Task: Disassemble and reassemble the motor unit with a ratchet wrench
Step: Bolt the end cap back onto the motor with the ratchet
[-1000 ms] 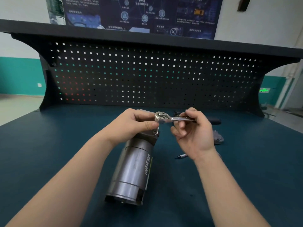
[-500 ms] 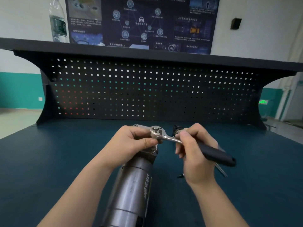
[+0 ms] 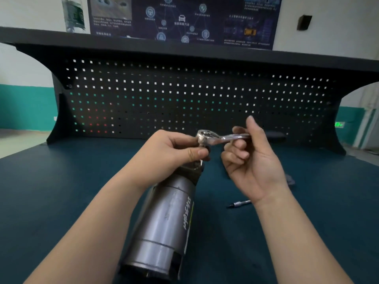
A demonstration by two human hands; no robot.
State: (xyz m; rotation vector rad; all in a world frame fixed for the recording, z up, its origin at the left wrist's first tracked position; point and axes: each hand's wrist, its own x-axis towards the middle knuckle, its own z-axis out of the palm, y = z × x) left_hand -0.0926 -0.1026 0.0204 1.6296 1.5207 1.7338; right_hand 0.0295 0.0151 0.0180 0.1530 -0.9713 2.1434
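Dim, soft indoor light; slight motion blur, wide-angle bowed edges.

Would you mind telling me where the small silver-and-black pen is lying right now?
In the head view, the small silver-and-black pen lies on the dark teal bench top, right of the grey cylindrical motor unit, just below the right hand.

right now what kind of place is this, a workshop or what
Most likely a training workshop or technical lab: a workbench backed by a black pegboard, a technical poster on the wall above, and a motor unit being worked on.
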